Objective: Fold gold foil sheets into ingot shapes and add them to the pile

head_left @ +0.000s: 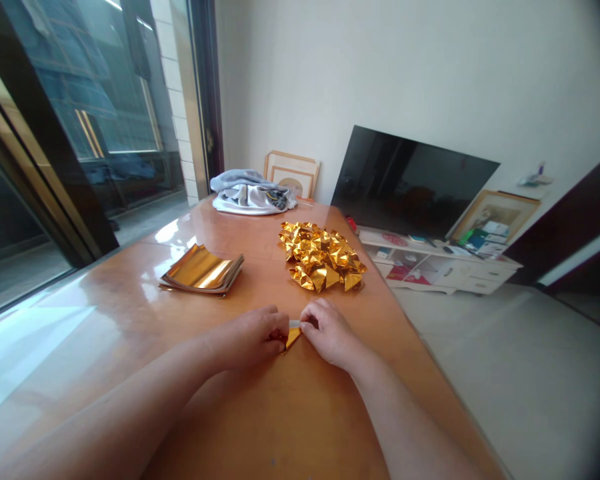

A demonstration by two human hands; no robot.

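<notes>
My left hand and my right hand meet over a small piece of gold foil paper lying on the wooden table. Both hands pinch it with their fingertips; only a folded gold corner and a pale edge show between them. A stack of flat gold foil sheets lies to the left, beyond my left hand. A heap of folded gold foil pieces sits just beyond my right hand.
A bundle of grey cloth rests at the table's far end, in front of a picture frame. A dark television on a white low cabinet stands right of the table. Glass doors run along the left.
</notes>
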